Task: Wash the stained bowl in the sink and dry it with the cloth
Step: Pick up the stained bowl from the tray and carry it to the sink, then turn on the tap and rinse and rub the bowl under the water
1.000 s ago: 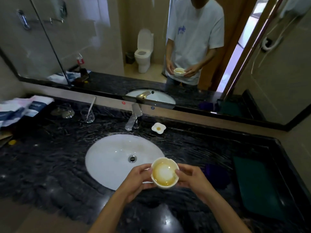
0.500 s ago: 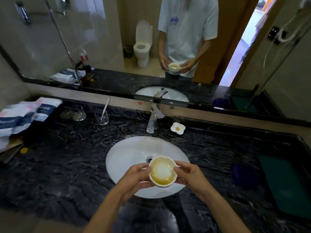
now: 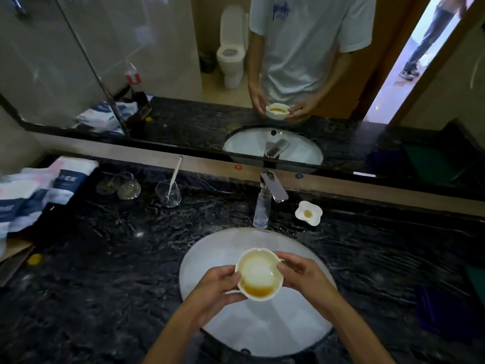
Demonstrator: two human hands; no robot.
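Note:
A small white scalloped bowl (image 3: 258,274) with brown liquid pooled at its near side is held above the oval white sink (image 3: 210,258). My left hand (image 3: 212,287) grips its left rim and my right hand (image 3: 304,278) grips its right rim. The bowl tilts a little toward me. The chrome faucet (image 3: 263,203) stands behind the basin with no water running. A dark blue cloth (image 3: 443,311) lies on the counter to the right of the sink, next to a green one (image 3: 476,279) at the frame's edge.
The black marble counter (image 3: 118,258) carries a stained white dish (image 3: 308,213) right of the faucet, a glass with a spoon (image 3: 168,193), upturned glasses (image 3: 123,186) and folded towels (image 3: 34,190) at the left. A mirror (image 3: 157,61) spans the back wall.
The view has moved closer and centred on the sink. Both hands have carried the bowl over the basin, and its brown liquid has run to the near side.

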